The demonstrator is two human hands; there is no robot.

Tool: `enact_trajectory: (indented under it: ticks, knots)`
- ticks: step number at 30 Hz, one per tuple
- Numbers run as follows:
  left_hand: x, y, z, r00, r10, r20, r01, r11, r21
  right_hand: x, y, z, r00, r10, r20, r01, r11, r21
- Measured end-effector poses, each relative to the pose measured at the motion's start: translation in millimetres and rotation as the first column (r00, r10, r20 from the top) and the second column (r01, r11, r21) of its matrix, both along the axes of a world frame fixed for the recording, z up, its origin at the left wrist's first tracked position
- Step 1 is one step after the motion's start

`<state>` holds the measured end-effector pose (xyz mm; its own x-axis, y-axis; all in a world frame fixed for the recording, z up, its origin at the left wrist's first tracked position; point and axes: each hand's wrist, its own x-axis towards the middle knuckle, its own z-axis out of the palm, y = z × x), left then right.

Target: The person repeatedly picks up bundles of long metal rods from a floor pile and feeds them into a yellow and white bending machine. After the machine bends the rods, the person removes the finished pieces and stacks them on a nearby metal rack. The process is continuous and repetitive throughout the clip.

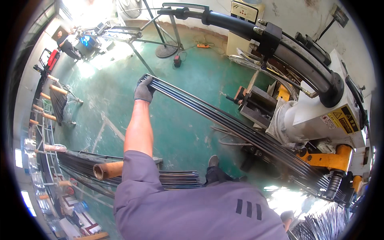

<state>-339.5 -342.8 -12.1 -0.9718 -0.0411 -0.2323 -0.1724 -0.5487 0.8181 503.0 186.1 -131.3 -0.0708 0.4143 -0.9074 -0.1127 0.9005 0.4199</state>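
Observation:
My left hand (145, 89), in a dark grey work glove, is closed round one end of a bundle of long thin metal tubes (208, 112). From that grip the tubes lie side by side and slant down to the right, passing in front of a large white machine (316, 116) toward its orange arm (326, 159) and a coil spring (334, 184). Their far ends are lost in the clutter there. Of my right arm only a small patch of skin shows beyond my shirt, low on the right; the hand itself cannot be seen.
More dark tubes (180, 179) rest on a rack with cardboard rollers (108, 171) at my left. Bright rods (324, 224) are heaped at lower right. A stand with a round base (166, 51) is ahead. A person (68, 46) stands far left near a red forklift (52, 60).

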Motion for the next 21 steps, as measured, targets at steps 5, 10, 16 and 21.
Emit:
enact_trajectory:
  ticks: [5,10,16,21]
  knots:
    - [-1,-10,6,0.991,-0.13,-0.004,0.128,0.978,-0.163,-29,-10,5,0.999,0.026,-0.023,-0.026,1.0,-0.006]
    - [-14,-33,-9,0.939,-0.344,0.01,0.328,0.885,-0.33,4,-17,-41,0.767,-0.323,-0.554,0.448,0.888,0.103]
    - [-66,-91,-69,0.983,-0.142,0.116,0.16,0.973,-0.168,-76,-29,22,-0.966,-0.048,-0.253,0.245,-0.471,-0.847]
    - [-27,-134,-151,0.794,-0.568,0.216,-0.33,-0.106,0.938,-68,-12,-3,-0.988,-0.026,-0.153,0.147,-0.483,-0.863]
